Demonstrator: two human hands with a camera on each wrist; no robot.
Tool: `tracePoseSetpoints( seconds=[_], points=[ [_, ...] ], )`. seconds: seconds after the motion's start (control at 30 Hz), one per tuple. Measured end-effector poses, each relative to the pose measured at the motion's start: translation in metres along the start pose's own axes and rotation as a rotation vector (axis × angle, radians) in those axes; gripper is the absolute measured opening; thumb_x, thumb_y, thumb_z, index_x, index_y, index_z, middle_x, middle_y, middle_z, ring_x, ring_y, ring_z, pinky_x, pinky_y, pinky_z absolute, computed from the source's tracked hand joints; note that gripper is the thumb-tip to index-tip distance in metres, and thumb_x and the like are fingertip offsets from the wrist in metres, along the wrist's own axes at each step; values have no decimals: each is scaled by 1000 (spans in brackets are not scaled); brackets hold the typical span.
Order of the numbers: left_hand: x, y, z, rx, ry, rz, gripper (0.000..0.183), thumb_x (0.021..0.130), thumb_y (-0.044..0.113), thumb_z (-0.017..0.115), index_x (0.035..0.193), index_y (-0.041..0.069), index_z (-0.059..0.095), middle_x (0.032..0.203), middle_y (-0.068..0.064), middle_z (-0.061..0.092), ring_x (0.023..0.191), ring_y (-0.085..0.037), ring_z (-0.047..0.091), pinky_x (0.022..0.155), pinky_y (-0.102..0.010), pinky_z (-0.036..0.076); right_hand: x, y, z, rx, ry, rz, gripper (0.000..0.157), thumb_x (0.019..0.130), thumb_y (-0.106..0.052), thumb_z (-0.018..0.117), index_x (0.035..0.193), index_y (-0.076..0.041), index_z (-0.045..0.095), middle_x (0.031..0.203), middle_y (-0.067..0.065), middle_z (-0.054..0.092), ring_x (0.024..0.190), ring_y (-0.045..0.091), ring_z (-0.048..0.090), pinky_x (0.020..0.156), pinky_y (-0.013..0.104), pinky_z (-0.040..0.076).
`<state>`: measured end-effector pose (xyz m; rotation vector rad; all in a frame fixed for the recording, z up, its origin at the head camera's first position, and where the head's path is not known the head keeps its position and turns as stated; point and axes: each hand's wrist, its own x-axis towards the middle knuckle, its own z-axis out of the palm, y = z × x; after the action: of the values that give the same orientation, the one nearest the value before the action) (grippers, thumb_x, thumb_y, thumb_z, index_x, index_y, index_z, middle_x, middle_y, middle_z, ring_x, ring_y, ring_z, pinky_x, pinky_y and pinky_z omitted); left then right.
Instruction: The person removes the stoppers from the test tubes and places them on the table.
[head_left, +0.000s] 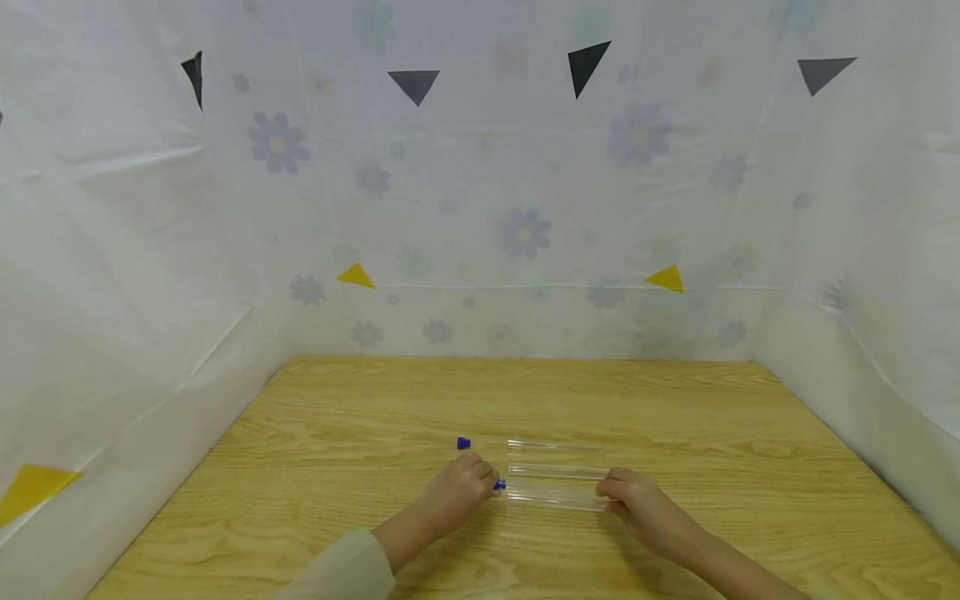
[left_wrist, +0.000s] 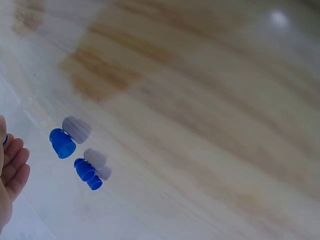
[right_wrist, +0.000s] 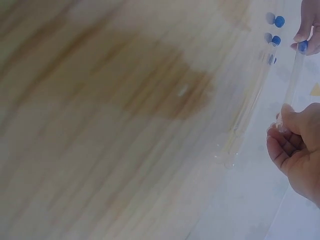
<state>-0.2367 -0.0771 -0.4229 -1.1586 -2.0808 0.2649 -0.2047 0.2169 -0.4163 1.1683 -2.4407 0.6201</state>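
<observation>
My left hand (head_left: 461,490) pinches a blue cap (head_left: 500,484) close to the mouth of a clear tube (head_left: 551,498). My right hand (head_left: 647,510) pinches that tube by its far end, fingers and thumb curled round it. In the right wrist view, the cap (right_wrist: 302,47) lines up with the tube (right_wrist: 294,77); whether it is inside the mouth I cannot tell. Two more clear tubes, one farther back (head_left: 555,447) and one nearer (head_left: 551,471), lie behind the held one. Several loose blue caps (left_wrist: 63,145) lie beside my left hand (left_wrist: 14,172) in the left wrist view.
One loose blue cap (head_left: 463,443) shows beyond my left hand on the wood-grain table (head_left: 337,433). White flowered sheeting (head_left: 480,192) with black and yellow triangles encloses the table's back and sides.
</observation>
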Motion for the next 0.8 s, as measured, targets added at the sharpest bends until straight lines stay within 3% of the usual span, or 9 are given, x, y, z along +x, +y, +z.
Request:
tracePoseSetpoints(
  seconds=[0.23, 0.8],
  points=[
    [0, -1, -3, 80, 13, 51, 19, 80, 34, 69, 83, 16, 70, 83, 8, 65, 77, -4, 57, 74, -16, 48, 0, 0, -1, 2, -5, -6, 23, 67, 14, 68, 85, 1, 62, 81, 4, 59, 71, 8, 56, 58, 13, 49],
    [-2, -2, -3, 100, 2, 109, 18, 81, 31, 68, 89, 14, 72, 86, 7, 66, 81, -4, 58, 76, -14, 49, -1, 0, -2, 5, -28, -22, 24, 68, 14, 68, 86, 0, 61, 82, 5, 58, 71, 6, 54, 58, 14, 49]
  ],
)
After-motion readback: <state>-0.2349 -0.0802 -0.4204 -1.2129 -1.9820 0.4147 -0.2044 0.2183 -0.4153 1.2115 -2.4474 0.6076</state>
